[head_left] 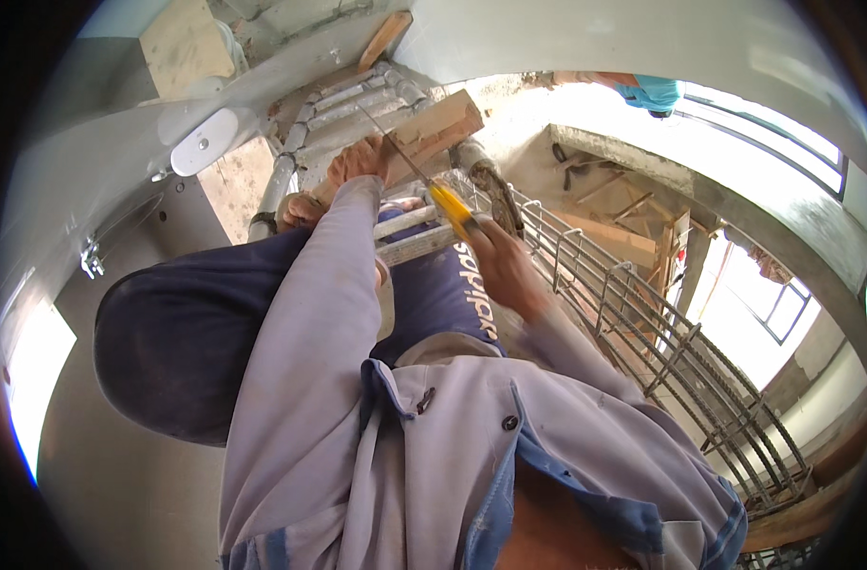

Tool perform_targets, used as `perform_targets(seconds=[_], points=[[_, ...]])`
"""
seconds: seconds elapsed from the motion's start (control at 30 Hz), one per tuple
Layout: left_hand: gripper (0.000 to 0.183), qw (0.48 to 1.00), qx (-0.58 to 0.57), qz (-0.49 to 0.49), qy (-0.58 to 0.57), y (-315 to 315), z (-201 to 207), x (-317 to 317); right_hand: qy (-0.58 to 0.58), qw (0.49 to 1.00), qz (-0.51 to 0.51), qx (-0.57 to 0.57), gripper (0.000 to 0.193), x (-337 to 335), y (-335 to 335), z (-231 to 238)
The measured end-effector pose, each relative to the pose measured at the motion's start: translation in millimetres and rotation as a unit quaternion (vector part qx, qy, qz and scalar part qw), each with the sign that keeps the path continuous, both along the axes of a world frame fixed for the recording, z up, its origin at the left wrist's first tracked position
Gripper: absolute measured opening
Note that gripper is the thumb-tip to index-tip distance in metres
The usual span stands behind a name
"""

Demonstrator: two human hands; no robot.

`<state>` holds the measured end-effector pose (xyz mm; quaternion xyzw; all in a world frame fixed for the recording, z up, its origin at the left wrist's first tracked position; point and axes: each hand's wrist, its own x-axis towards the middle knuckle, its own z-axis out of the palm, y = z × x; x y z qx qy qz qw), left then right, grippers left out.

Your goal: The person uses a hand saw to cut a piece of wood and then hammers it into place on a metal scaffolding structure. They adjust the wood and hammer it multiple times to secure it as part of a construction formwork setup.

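Observation:
My right hand (505, 269) is wrapped round the yellow handle of a handsaw (450, 207). Its thin blade, seen nearly edge-on, runs up and left across a wooden board (438, 131). On the board's near left end, my left hand (360, 161) is closed, gripping it beside the blade. How deep the blade sits in the wood I cannot tell. The board slants up to the right above my dark-trousered legs (191, 318). Below it, partly hidden, are pale rungs or slats (419, 242).
A ladder-like frame (343, 95) stretches beyond the board. To the right runs a long steel rebar cage (633, 309). A white oval fitting (204, 142) is on the grey surface at left. Far off at upper right is a person in teal (654, 93), near bright openings.

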<state>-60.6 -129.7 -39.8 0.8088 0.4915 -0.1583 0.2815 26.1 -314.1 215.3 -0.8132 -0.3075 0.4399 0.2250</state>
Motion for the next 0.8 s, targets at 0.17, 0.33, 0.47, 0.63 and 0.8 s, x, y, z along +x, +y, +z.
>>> perform_targets(seconds=[0.17,0.33,0.47,0.63,0.8], points=[[0.045,0.997,-0.046,0.03,0.058,13,77,24,-0.054,0.997,0.062,0.002,0.014,7,17,-9],[0.04,0.998,-0.017,-0.034,0.055,11,57,23,-0.049,0.997,0.026,-0.054,0.026,-10,-27,100],[0.042,0.997,0.048,-0.053,-0.017,-1,13,-3,-0.111,0.988,0.104,0.027,0.014,-2,-8,8],[0.046,0.997,-0.044,0.035,0.047,16,74,23,-0.001,0.996,-0.073,0.041,0.029,4,40,-42],[0.054,1.0,-0.022,0.008,0.02,27,73,27,-0.005,0.992,-0.083,0.1,0.027,-7,40,-52]])
